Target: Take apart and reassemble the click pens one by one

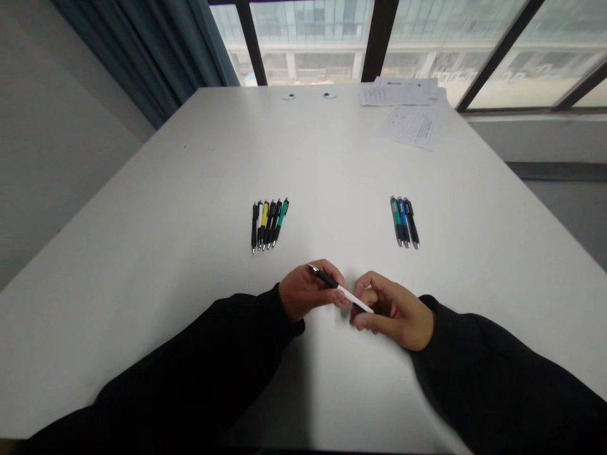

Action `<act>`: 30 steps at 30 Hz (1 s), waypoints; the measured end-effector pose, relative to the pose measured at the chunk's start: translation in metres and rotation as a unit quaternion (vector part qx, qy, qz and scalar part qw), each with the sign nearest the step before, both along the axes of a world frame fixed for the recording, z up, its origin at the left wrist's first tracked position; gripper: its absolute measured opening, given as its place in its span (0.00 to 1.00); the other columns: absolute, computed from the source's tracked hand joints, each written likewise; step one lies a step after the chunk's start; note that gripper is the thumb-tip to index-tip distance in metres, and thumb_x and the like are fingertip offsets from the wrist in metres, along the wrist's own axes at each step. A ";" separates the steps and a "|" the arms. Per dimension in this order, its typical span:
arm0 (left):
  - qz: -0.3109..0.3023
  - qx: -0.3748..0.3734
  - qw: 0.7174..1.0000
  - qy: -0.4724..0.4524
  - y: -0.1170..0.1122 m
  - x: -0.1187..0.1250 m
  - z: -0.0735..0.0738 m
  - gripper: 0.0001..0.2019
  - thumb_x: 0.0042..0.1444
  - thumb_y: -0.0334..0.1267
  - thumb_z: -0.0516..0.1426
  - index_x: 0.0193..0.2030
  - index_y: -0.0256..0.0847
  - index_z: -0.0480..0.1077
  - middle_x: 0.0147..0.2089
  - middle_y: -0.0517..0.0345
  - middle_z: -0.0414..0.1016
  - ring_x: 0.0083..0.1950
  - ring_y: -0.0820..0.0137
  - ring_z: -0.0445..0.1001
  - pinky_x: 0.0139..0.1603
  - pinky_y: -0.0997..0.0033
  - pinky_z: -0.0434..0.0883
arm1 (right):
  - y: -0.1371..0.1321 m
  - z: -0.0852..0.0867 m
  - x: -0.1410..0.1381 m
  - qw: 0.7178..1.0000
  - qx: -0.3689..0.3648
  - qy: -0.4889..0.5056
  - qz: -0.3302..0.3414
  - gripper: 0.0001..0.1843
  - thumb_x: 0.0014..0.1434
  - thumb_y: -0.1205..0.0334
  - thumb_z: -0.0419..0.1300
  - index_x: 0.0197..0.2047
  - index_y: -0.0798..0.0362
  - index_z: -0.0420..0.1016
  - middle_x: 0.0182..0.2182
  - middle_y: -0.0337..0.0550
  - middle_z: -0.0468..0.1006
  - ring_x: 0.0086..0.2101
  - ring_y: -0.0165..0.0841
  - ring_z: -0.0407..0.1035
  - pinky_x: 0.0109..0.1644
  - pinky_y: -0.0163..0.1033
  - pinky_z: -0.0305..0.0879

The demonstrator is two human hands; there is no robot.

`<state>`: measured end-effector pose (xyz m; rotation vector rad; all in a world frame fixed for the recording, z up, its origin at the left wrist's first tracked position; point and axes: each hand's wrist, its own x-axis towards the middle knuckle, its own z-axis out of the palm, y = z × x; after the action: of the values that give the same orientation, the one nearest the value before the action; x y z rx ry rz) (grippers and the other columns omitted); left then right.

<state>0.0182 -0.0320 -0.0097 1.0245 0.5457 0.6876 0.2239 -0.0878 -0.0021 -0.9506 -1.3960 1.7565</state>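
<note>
A white pen with a black grip and silver tip (348, 295) is held above the table, its tip toward the upper left. My left hand (313, 291) pinches it around the middle, thumb on top. My right hand (393, 309) is curled around the pen's white rear end, with thumb and fingers on either side of it; part of that end is hidden. Beyond my left hand lies a row of several pens (269, 224), black, white, yellow and green. Farther right, a second row holds a green pen (396, 221), a blue pen (403, 221) and a black pen (412, 223).
Everything rests on a large white table (190, 189). Printed papers (408, 120) lie at its far right corner, and two small white objects with dark spots (329, 95) sit along the far edge. A blue curtain (156, 50) and windows stand behind.
</note>
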 end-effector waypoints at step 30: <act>-0.061 -0.050 0.989 0.125 -0.027 0.021 -0.001 0.18 0.41 0.36 0.69 0.33 0.34 0.66 0.29 0.51 0.78 0.30 0.67 0.77 0.34 0.67 0.72 | 0.062 -0.005 -0.001 0.934 -0.259 0.231 0.082 0.31 0.62 0.46 0.42 0.19 0.56 0.70 0.09 0.31 0.46 0.11 0.23 0.38 0.15 0.30 0.39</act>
<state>0.0394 -0.0588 -0.0108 1.0460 0.7214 0.4222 0.2229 -0.0256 -0.0073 -0.6138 -0.7378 2.3505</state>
